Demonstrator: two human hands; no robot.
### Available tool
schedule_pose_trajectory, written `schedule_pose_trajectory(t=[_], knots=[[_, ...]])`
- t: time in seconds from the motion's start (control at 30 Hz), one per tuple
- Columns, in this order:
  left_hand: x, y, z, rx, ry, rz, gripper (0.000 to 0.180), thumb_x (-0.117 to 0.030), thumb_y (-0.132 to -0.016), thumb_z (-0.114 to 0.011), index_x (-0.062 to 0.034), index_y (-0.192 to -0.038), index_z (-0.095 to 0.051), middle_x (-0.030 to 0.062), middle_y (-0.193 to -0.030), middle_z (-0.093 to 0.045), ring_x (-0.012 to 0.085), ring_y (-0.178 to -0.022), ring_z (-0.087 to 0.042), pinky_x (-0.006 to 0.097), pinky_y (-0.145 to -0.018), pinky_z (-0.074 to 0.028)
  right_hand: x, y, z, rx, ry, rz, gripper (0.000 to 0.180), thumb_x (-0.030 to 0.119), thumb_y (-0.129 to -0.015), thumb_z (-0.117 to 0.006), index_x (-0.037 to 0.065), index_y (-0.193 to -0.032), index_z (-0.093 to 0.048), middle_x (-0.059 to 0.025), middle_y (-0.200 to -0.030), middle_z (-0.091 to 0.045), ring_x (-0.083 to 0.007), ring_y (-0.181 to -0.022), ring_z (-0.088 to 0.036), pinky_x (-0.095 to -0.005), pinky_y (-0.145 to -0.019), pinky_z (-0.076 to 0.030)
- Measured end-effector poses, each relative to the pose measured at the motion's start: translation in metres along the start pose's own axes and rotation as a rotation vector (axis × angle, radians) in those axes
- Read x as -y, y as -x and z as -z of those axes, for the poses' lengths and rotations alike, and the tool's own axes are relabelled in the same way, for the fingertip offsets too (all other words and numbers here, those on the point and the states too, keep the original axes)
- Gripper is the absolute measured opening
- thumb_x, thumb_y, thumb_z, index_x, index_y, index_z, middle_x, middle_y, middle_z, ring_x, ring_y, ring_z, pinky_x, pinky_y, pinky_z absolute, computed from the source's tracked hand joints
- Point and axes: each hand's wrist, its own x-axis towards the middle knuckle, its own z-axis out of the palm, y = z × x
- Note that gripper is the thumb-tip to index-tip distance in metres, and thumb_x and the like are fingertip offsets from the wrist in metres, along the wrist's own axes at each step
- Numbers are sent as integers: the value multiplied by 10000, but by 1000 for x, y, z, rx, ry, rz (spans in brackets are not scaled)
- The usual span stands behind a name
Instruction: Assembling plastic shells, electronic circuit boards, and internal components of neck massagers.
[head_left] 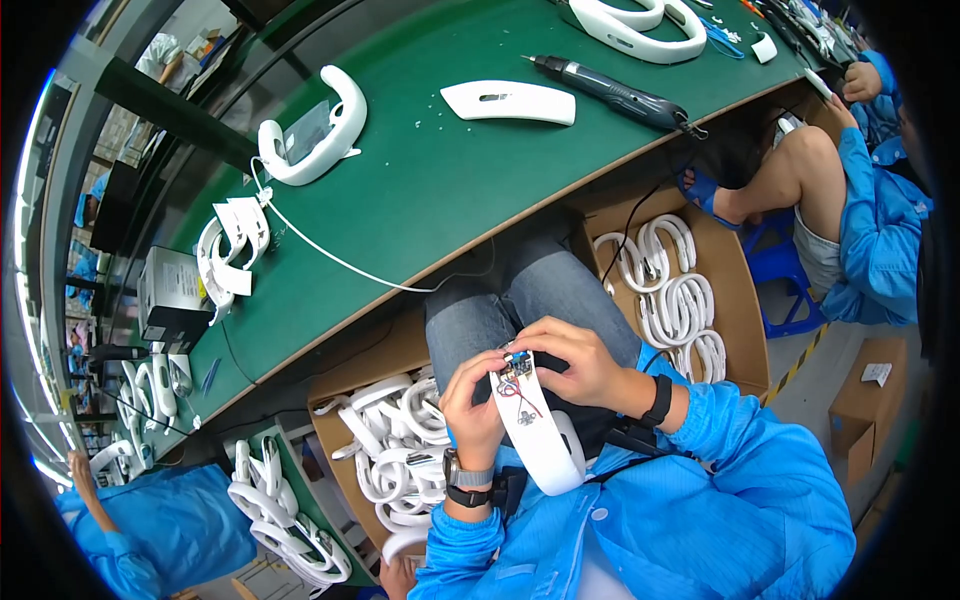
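Note:
Over my lap I hold a white curved plastic housing [545,448], its end tilted up. A small circuit board [517,365] with red and dark wires shows in that end. My left hand [468,402] grips the housing's left edge, thumb and fingers closed on it. From the other side my right hand [578,362] pinches the top end near the board; some fingertips are hidden behind the housing. On the green bench in front lie a white curved cover piece [510,102] and a dark pen-shaped electric screwdriver [620,95].
A cardboard box [735,290] of white curved parts stands right of my legs. Another box [340,450] heaped with such parts is at left. The green bench [400,190] holds a U-shaped white housing [345,125] and a white cable [325,248]. Co-workers sit at both sides.

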Motion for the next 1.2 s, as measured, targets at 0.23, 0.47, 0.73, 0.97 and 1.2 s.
schedule_pose_trajectory(t=[0.23, 0.47, 0.73, 0.97, 1.2], knots=[[0, 4, 1, 5, -77, -22, 238, 34, -694, -754, 8, -920, -687, 146, -964, -712, 256, -900, -698, 328, -819, -542, 0, 2, 2, 35, 5, -21, 302, 19, -753, -714, 1, -1053, -683, -138, -1015, -665, -269, -911, -676, -337, -793, -551], [-5, 5, 0, -12, -69, -37, 250, 22, -696, -758, 17, -934, -682, 148, -968, -714, 260, -905, -698, 326, -825, -541, 5, 2, 4, 30, 0, 0, 312, 32, -756, -718, 0, -1063, -676, -144, -1019, -667, -283, -922, -677, -346, -802, -552], [-5, 6, -2, -29, -67, -54, 299, 4, -712, -757, 16, -1003, -693, 154, -986, -711, 269, -926, -697, 330, -834, -541, 2, 7, -1, -87, -28, 83, 343, 23, -707, -761, 33, -1044, -700, -114, -1015, -677, -261, -893, -687, -338, -764, -571], [-11, 5, 1, 21, -147, -82, 322, 3, -709, -759, 8, -1025, -700, 151, -1014, -700, 268, -933, -692, 329, -833, -541, 3, 8, 0, -77, -66, 64, 324, 0, -713, -754, 44, -1031, -717, -112, -1027, -678, -247, -896, -688, -326, -769, -574], [-6, 9, -1, -38, -79, -46, 317, 7, -705, -763, 12, -1015, -700, 154, -996, -709, 268, -924, -695, 326, -831, -541, 7, 8, -2, -96, -76, 4, 341, -9, -709, -747, 31, -1046, -708, -117, -1025, -675, -259, -909, -684, -335, -788, -568]])
